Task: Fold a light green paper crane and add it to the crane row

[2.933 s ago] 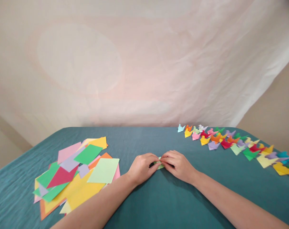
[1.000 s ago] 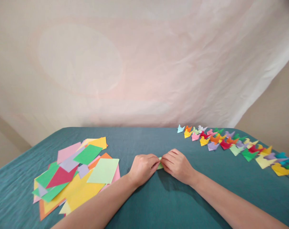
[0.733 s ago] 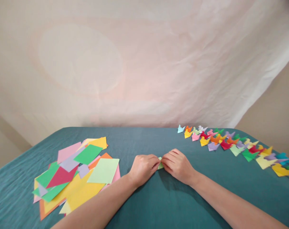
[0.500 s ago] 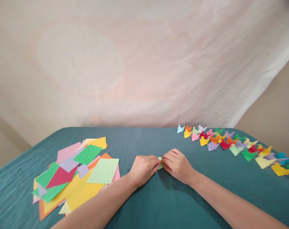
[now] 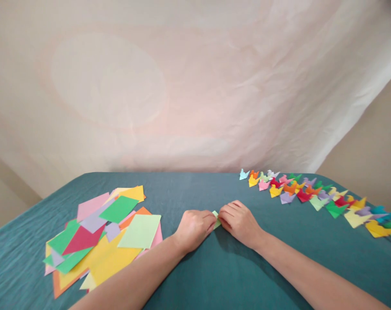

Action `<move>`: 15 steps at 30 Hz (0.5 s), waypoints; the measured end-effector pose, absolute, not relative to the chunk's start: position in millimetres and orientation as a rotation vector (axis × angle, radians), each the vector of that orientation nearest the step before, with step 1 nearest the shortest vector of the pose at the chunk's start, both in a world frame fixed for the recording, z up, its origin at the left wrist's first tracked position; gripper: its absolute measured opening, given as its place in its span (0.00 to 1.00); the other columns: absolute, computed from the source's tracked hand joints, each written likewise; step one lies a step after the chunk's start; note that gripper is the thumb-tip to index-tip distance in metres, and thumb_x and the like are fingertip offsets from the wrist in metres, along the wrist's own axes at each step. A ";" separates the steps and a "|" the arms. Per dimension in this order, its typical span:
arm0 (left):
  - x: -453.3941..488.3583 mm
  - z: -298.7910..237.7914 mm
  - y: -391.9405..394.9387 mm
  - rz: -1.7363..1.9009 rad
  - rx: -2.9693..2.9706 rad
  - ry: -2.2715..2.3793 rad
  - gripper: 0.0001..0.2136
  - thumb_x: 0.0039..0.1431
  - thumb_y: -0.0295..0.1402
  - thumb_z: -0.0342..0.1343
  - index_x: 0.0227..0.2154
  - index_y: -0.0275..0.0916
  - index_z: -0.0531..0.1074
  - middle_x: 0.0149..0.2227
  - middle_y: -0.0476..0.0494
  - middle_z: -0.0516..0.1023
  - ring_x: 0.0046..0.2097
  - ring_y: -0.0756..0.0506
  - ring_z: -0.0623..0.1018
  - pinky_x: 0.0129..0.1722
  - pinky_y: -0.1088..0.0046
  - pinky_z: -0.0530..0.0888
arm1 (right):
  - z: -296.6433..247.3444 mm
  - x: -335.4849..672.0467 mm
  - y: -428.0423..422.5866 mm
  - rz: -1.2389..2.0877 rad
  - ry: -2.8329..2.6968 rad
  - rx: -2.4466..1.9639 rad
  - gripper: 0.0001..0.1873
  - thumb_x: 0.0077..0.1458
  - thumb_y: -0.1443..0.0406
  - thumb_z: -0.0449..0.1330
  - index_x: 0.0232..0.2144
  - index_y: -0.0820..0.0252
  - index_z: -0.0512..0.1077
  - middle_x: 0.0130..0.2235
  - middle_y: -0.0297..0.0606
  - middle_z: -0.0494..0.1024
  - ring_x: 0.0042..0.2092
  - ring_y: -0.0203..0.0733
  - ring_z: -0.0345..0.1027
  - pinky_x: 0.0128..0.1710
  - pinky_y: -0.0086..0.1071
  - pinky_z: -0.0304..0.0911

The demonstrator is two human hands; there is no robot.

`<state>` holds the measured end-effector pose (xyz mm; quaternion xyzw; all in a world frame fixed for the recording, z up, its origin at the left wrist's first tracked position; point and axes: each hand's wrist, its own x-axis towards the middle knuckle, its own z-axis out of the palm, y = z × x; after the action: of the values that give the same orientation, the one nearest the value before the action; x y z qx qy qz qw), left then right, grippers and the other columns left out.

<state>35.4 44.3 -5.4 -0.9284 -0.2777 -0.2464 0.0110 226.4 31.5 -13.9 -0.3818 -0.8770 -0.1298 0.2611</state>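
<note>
A small folded piece of light green paper [image 5: 216, 219] lies on the teal tablecloth [image 5: 215, 275] at the middle of the table. My left hand [image 5: 193, 228] pinches its left side with curled fingers. From the other side my right hand [image 5: 239, 221] presses and pinches the same piece. The fingertips of both hands meet over the paper, and most of it is hidden under them.
A loose pile of coloured paper squares [image 5: 98, 232] is spread at the left. A band of several small folded paper figures [image 5: 314, 196] in many colours runs along the right side towards the near right edge. A pale sheet [image 5: 195, 86] hangs behind the table.
Both hands stay on the green paper; the fingers have shifted slightly, closing tighter over it, so less of the paper shows than 2.9 s ago.
</note>
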 end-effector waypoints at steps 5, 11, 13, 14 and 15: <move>35.2 -5.9 43.4 -0.766 -2.907 -0.854 0.12 0.63 0.31 0.43 0.29 0.38 0.71 0.29 0.47 0.76 0.31 0.51 0.75 0.31 0.79 0.68 | -14.9 226.4 32.2 -0.332 -2.365 -1.047 0.11 0.59 0.70 0.51 0.26 0.60 0.70 0.29 0.37 0.72 0.33 0.38 0.63 0.36 0.33 0.53; 34.4 -6.3 41.7 -0.764 -2.918 -0.855 0.12 0.63 0.31 0.43 0.33 0.39 0.72 0.31 0.46 0.77 0.34 0.50 0.76 0.34 0.78 0.70 | -20.2 231.6 33.9 -0.164 -2.329 -1.101 0.05 0.56 0.70 0.55 0.30 0.59 0.70 0.31 0.36 0.74 0.35 0.38 0.66 0.36 0.32 0.56; 34.0 -6.3 41.4 -0.748 -2.924 -0.854 0.12 0.63 0.32 0.43 0.34 0.39 0.71 0.31 0.45 0.77 0.34 0.49 0.76 0.35 0.78 0.70 | -21.0 234.5 33.7 -0.105 -2.313 -1.100 0.05 0.55 0.71 0.55 0.32 0.58 0.71 0.33 0.35 0.75 0.35 0.37 0.67 0.36 0.32 0.57; 33.9 -6.4 41.3 -0.742 -2.925 -0.851 0.11 0.63 0.32 0.43 0.34 0.39 0.71 0.31 0.45 0.77 0.34 0.49 0.76 0.35 0.78 0.70 | -21.1 235.8 33.5 -0.083 -2.303 -1.098 0.06 0.55 0.72 0.55 0.34 0.58 0.71 0.33 0.35 0.75 0.36 0.37 0.67 0.36 0.32 0.58; 33.8 -6.6 41.2 -0.735 -2.926 -0.845 0.11 0.63 0.32 0.43 0.34 0.39 0.71 0.31 0.45 0.77 0.34 0.49 0.76 0.35 0.77 0.70 | -21.2 237.0 33.3 -0.065 -2.292 -1.097 0.07 0.55 0.72 0.55 0.35 0.58 0.71 0.34 0.36 0.75 0.36 0.38 0.67 0.36 0.32 0.59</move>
<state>33.8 41.2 -6.6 -0.9339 -0.2698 -0.2347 0.0044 237.0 33.3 -21.2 -0.4124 -0.8614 -0.0243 0.2955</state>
